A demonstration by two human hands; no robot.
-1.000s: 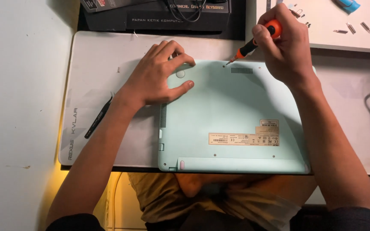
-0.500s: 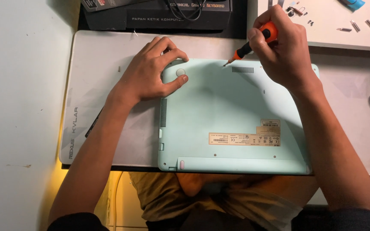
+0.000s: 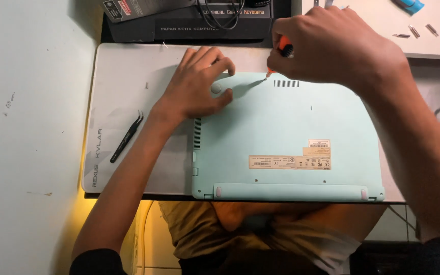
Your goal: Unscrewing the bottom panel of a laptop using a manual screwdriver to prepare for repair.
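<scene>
The mint-green laptop (image 3: 286, 142) is lying underside-up on a grey mat (image 3: 128, 97), base panel still on. The left hand (image 3: 197, 86) is pressing flat on its far-left corner; the right hand (image 3: 332, 46) is gripping an orange screwdriver (image 3: 281, 53), tip touching its far edge.

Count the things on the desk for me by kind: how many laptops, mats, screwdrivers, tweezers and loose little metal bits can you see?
Laptop, mint green, bottom up: 1
Work mat, pale grey: 1
Screwdriver, orange, in the right hand: 1
Tweezers, black, on the mat: 1
Loose metal bits, top right: 3
Total: 7
The left hand rests on the laptop's corner.
</scene>
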